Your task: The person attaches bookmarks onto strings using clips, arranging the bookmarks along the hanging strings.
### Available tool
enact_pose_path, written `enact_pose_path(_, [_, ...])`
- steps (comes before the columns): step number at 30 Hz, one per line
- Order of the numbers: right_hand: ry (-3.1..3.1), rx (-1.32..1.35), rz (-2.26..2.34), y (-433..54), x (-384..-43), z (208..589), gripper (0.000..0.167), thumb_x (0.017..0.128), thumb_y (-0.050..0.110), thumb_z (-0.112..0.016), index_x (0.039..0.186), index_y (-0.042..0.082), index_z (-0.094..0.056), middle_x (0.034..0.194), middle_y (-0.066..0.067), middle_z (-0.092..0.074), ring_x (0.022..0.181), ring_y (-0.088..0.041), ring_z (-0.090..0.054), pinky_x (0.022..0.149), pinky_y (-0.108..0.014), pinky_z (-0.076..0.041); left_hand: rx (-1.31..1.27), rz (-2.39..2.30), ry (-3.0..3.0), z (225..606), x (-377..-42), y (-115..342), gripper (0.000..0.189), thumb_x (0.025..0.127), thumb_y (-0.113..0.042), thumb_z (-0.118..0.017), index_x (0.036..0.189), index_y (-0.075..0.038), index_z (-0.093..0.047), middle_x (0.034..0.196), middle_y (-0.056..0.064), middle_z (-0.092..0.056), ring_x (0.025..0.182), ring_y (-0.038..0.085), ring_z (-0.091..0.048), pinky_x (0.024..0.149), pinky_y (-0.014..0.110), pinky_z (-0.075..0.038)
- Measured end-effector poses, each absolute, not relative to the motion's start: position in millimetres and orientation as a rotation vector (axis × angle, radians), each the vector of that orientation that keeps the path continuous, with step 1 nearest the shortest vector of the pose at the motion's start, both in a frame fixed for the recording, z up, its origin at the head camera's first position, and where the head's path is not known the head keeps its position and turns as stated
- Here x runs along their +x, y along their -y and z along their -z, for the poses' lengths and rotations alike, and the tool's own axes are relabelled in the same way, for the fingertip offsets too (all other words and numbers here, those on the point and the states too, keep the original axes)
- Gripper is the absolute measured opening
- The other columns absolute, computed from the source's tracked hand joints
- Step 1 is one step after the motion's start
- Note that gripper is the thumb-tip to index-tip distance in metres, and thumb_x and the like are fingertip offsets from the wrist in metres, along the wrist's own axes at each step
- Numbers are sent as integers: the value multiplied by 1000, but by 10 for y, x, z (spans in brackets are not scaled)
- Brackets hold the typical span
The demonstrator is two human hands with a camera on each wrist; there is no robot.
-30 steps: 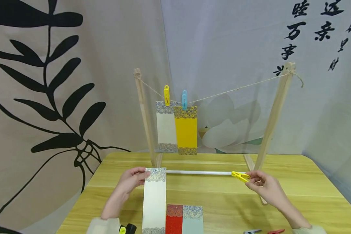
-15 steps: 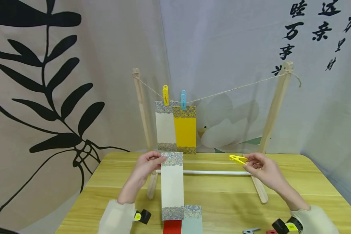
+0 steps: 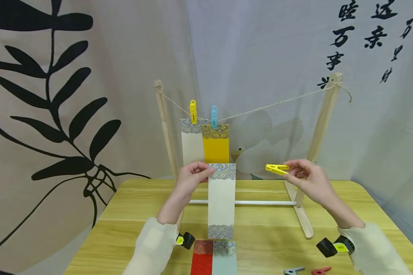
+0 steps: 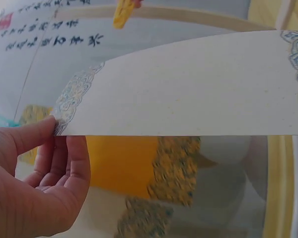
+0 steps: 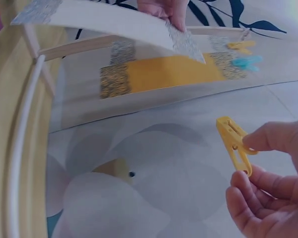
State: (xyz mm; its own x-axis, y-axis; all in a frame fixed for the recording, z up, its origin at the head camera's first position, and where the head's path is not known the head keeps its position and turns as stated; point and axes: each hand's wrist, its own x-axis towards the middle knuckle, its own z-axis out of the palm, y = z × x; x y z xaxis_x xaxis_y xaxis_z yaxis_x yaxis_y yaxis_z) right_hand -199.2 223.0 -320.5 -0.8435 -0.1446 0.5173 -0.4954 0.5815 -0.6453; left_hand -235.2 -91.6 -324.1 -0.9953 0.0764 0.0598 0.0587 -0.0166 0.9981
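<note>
My left hand (image 3: pixel 192 179) pinches a white card (image 3: pixel 221 202) with blue-grey lace-patterned ends by its upper left edge, thumb in front. The card hangs upright before the frame, overlapping a yellow card (image 3: pixel 216 150) behind it. My right hand (image 3: pixel 308 177) holds a yellow clothespin (image 3: pixel 277 169) by its handle ends, between thumb and fingers; its nose points left toward the card. On the string (image 3: pixel 278 103), a yellow clothespin (image 3: pixel 193 112) holds another white card (image 3: pixel 192 147), and a blue clothespin (image 3: pixel 214 117) holds the yellow card.
Wooden posts (image 3: pixel 323 118) carry the string, with a white rod (image 3: pixel 261 203) low between them. A red card (image 3: pixel 202 259) and a pale blue card (image 3: pixel 224 259) lie on the wooden table (image 3: pixel 261 225). Grey (image 3: pixel 293 270) and red clothespins (image 3: pixel 321 270) lie at the front right.
My left hand has lifted the white card up and to the right, off the table area beside the red card. My right hand has risen with the yellow clothespin.
</note>
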Motion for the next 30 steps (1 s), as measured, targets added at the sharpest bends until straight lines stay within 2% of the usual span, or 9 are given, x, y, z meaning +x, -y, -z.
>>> enact_pose_path(6, [2303, 559, -1225, -2189, -2041, 2973, 24, 80, -7, -66, 104, -8, -62, 80, 0, -57, 69, -2, -53, 59, -13, -45, 179, -2254, -2198, 3088, -2370, 719, 8, 85, -4, -68, 88, 2, -63, 74, 0, -60, 63, 13, -54, 65, 24, -49])
enact_pose_path(11, [2220, 599, -1316, -2145, -2068, 2788, 24, 82, -8, -65, 106, -9, -61, 81, 6, -55, 70, -3, -51, 59, -11, -44, 207, -2303, -2195, 3002, -2400, 576, 9, 85, -3, -67, 89, 2, -63, 73, -1, -59, 63, 12, -54, 68, 26, -51])
enact_pose_path(14, [2172, 619, -1382, -2123, -2085, 2683, 23, 83, -7, -64, 106, -1, -64, 84, 6, -55, 72, -5, -50, 60, -11, -44, 224, -2333, -2199, 2958, -2424, 499, 8, 85, -2, -67, 90, 3, -63, 72, -2, -59, 61, 11, -52, 67, 24, -51])
enact_pose_path(18, [2124, 655, -1423, -2079, -2111, 2551, 29, 84, -6, -63, 107, 13, -66, 87, 4, -54, 76, -8, -50, 62, -12, -43, 220, -2395, -2174, 2898, -2463, 404, 7, 84, -1, -67, 89, 3, -63, 72, -2, -59, 61, 10, -52, 64, 21, -49])
enact_pose_path(21, [2120, 674, -1397, -2026, -2131, 2458, 30, 85, -4, -63, 112, 10, -66, 91, 3, -55, 79, -9, -50, 63, -12, -43, 220, -2447, -2150, 2859, -2481, 342, 7, 83, -1, -68, 88, 1, -63, 72, -2, -58, 62, 9, -51, 64, 21, -48])
enact_pose_path(25, [2118, 680, -1385, -1942, -2158, 2345, 33, 87, -2, -62, 120, -2, -60, 95, 3, -55, 83, -10, -50, 66, -12, -43, 225, -2496, -2130, 2822, -2501, 276, 5, 83, -1, -69, 84, -3, -64, 72, -2, -59, 61, 10, -51, 65, 24, -47])
enact_pose_path(30, [2058, 673, -1441, -1834, -2203, 2193, 34, 85, -4, -64, 118, -7, -58, 94, 5, -60, 83, -9, -55, 70, -13, -46, 223, -2540, -2102, 2781, -2518, 205, 6, 82, 0, -69, 83, -4, -64, 72, -3, -59, 62, 11, -50, 65, 25, -48])
